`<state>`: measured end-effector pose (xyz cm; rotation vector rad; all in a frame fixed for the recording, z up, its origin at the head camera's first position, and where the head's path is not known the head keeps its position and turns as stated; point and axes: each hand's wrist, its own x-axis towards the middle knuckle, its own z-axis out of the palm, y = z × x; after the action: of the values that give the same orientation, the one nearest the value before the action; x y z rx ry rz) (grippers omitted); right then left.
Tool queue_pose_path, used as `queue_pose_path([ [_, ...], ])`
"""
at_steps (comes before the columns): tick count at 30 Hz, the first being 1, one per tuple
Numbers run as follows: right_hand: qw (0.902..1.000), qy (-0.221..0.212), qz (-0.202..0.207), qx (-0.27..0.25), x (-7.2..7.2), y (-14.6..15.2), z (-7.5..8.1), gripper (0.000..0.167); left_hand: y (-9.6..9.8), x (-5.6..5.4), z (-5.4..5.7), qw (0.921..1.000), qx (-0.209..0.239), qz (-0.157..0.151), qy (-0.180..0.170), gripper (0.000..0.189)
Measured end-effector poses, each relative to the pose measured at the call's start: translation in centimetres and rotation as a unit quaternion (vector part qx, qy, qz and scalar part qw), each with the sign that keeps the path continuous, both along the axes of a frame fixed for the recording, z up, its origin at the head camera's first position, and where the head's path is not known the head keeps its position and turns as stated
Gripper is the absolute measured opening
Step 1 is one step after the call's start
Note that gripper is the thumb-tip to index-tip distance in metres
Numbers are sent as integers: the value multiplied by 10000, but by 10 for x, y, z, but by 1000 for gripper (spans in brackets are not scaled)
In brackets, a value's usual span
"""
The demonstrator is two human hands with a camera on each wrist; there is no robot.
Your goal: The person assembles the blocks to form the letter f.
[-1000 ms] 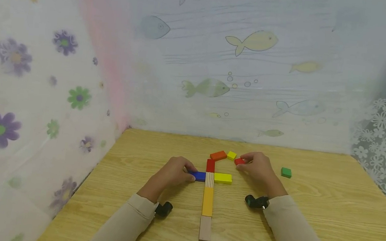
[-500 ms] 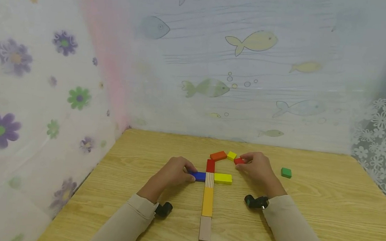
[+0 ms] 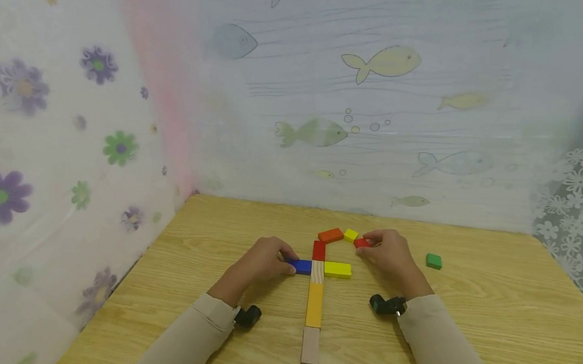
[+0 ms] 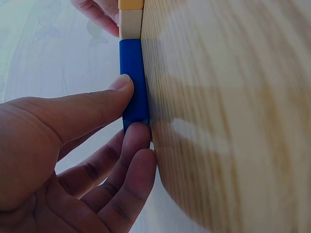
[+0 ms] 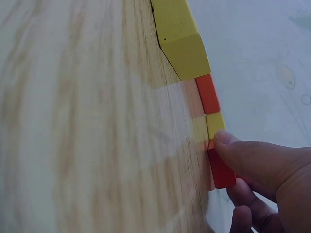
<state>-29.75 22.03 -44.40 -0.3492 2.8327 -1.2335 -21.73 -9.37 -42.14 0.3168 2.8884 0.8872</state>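
My left hand [image 3: 266, 258] pinches the outer end of a blue block [image 3: 301, 267], thumb on one side and fingers at its end in the left wrist view. The blue block abuts a pale wood-grain block [image 3: 317, 272] in a column of blocks. Farther back, my right hand [image 3: 391, 254] holds a small red block [image 5: 221, 167] between thumb and fingers. That block sits against a small yellow block [image 3: 351, 235], and an orange block [image 3: 331, 235] follows to its left. Another red block [image 3: 319, 250] tops the column.
A long yellow block [image 3: 338, 270] extends right from the column. Below lie an orange-yellow block [image 3: 314, 305] and a greyish-brown block [image 3: 310, 347]. A green block [image 3: 434, 261] lies apart at the right on the wooden table [image 3: 203, 226]. Patterned sheets [image 3: 272, 162] hang behind and beside it.
The small red block in my right hand has shifted slightly left, closer to the small yellow block. My left hand stays on the blue block.
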Motion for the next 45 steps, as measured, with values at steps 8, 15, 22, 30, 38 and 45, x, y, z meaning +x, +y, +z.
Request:
queue_pose_path([
  [8,10000,-13,-6,-31,1,-1,0,52,0,-1,0,10000,-9,-4,18,22],
  [15,9999,-71,-16,-73,3,0,0,53,0,-2,-2,10000,7,-12,35,22],
  [22,9999,-98,2,-47,3,1,1,55,0,-2,-1,10000,62,27,-47,22],
  [30,9997,49,19,226,5,3,6,53,-1,-3,-1,10000,47,-43,-44,23],
  [38,9970,365,173,653,15,16,13,50,-1,-3,-2,10000,63,-40,-39,22],
  [45,9969,400,155,660,27,39,17,51,-1,-3,-2,9999,87,-58,-10,22],
])
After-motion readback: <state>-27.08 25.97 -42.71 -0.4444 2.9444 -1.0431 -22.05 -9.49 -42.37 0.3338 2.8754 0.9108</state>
